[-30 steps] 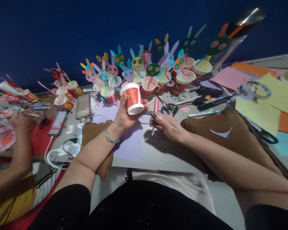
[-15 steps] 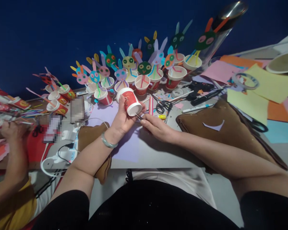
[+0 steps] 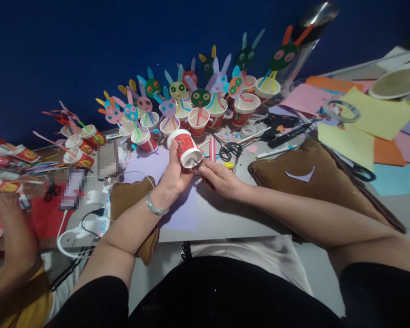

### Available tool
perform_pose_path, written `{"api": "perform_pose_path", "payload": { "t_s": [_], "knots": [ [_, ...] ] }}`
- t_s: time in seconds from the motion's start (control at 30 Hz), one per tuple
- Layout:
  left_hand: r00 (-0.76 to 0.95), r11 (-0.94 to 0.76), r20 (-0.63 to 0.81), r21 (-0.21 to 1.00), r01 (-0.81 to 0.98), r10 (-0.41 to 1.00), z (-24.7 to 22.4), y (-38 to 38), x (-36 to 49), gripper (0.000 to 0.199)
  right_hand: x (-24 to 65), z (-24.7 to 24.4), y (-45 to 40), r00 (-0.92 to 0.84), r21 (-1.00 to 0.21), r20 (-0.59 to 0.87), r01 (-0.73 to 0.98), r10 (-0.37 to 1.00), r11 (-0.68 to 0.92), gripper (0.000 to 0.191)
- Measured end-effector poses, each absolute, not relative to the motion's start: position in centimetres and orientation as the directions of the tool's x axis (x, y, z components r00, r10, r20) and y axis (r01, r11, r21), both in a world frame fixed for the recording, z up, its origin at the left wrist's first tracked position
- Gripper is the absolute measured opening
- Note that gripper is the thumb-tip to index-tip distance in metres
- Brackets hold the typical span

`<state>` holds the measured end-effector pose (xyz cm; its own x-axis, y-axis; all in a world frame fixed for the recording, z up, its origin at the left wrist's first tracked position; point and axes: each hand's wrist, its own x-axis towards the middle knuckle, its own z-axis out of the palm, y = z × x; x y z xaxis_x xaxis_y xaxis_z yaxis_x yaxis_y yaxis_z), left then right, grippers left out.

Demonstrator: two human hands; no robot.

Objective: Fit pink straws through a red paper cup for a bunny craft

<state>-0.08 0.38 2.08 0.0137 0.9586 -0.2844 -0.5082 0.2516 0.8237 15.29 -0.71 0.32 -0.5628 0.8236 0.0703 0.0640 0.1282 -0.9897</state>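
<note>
My left hand point(image 3: 176, 173) is closed around a red and white paper cup point(image 3: 184, 145), tilted with its white base toward me. A pale green bangle circles that wrist. In my right hand point(image 3: 217, 177) a slim dark pointed tool point(image 3: 197, 162) is pinched, its tip at the cup's base. Most of this tool is hidden by the fingers, so its kind does not show. Behind the cup stand several paper cups point(image 3: 198, 122) with colourful paper rabbit heads on strips. Below my hands lies a sheet of purple paper point(image 3: 181, 214).
Black scissors point(image 3: 228, 150) and paper scraps lie behind my right hand. A brown cushion point(image 3: 276, 177) with a purple paper piece is at right, near coloured sheets point(image 3: 376, 114). Left are cables, a power strip point(image 3: 104, 221) and another person's arm point(image 3: 13, 228).
The tool's tip has shifted slightly against the cup's base, and my right hand has moved a little. The other person's hand has moved left. The whole view has shifted slightly.
</note>
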Motion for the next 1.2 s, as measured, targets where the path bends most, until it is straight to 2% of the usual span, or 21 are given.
{"api": "perform_pose_path", "payload": {
  "t_s": [0.13, 0.33, 0.6, 0.8, 0.97, 1.1, 1.2],
  "knots": [
    [-0.042, 0.224, -0.276, 0.852, -0.473, 0.96, 1.9, 0.4, 0.1, 0.065, 15.1, 0.2, -0.7, -0.546, -0.988, 0.084, 0.06, 0.834, 0.139, 0.045],
    [-0.1, 0.208, -0.301, 0.83, -0.517, 0.948, 1.9, 0.5, 0.3, 0.055, 15.0, 0.4, -0.5, -0.512, -0.983, 0.123, 0.055, 0.85, 0.175, 0.04],
    [-0.065, 0.219, -0.294, 0.825, -0.522, 0.954, 1.8, 0.5, 0.2, 0.057, 15.2, 0.3, -0.5, -0.505, -0.968, 0.147, 0.106, 0.851, 0.23, 0.038],
    [-0.065, 0.215, -0.273, 0.865, -0.454, 0.96, 1.4, 0.5, 0.1, 0.061, 15.3, 0.2, -0.3, -0.506, -0.933, 0.199, 0.165, 0.839, 0.321, 0.036],
    [-0.062, 0.238, -0.308, 0.833, -0.5, 0.949, 1.4, 0.6, 0.1, 0.056, 15.8, 0.7, 0.0, -0.517, -0.816, 0.185, 0.393, 0.836, 0.424, 0.031],
    [-0.036, 0.244, -0.305, 0.823, -0.513, 0.952, 1.4, 0.6, 0.1, 0.056, 16.3, 1.5, 0.1, -0.514, -0.629, 0.11, 0.626, 0.851, 0.46, 0.036],
    [-0.039, 0.238, -0.288, 0.854, -0.464, 0.957, 1.4, 0.5, 0.1, 0.063, 16.5, 1.9, 0.1, -0.513, -0.515, 0.109, 0.704, 0.851, 0.49, 0.039]
  ]
}}
